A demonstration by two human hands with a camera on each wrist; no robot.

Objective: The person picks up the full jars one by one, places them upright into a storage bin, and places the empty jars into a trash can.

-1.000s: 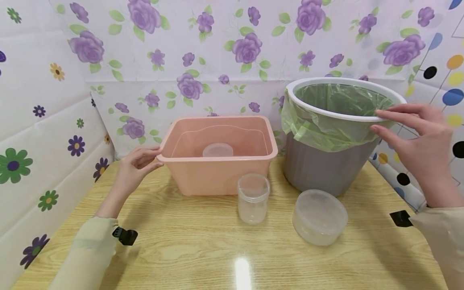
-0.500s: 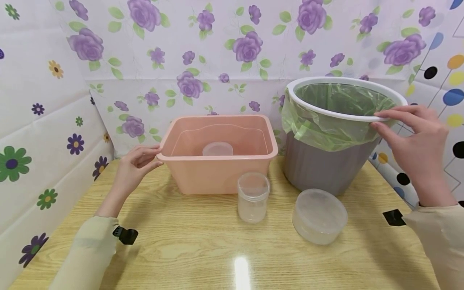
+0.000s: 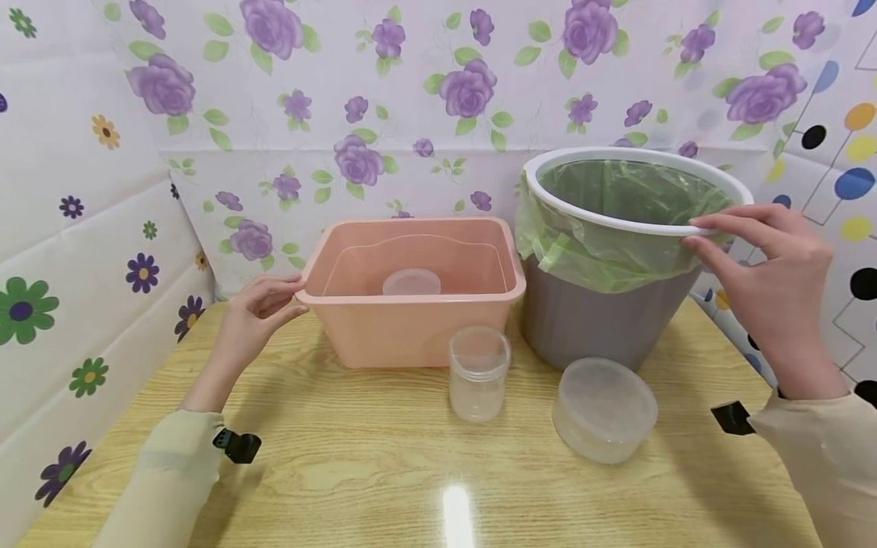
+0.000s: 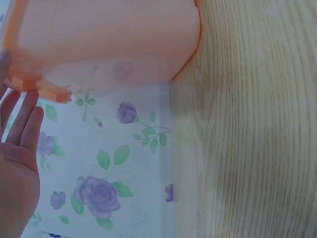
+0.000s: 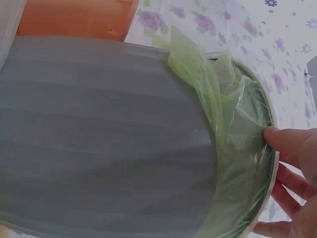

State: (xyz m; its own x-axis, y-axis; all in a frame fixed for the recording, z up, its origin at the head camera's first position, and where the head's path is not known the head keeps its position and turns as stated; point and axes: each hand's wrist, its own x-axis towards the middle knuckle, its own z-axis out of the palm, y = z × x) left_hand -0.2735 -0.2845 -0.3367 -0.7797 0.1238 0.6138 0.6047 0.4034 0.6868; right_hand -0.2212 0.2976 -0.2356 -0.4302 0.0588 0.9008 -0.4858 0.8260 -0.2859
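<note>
Our right hand (image 3: 777, 262) pinches the gray bin (image 3: 592, 320) by its rim (image 3: 617, 222), our left hand (image 3: 255, 310) the pink tub (image 3: 390, 335) likewise, probably because rims hold easily.

To the right of the fingers of the left hand (image 3: 250, 320), the tub (image 3: 404, 331) bars a sideways pass, though its open top leaves room above a pale round thing (image 3: 411, 282). Nearer the person than those fingers, the table (image 3: 336, 457) offers a broad way. Left of the right hand's (image 3: 777, 262) fingertips the bin (image 3: 596, 316) gapes; below them the box (image 3: 604, 411) stands, a narrow lane dividing it from the jar (image 3: 478, 392).
</note>
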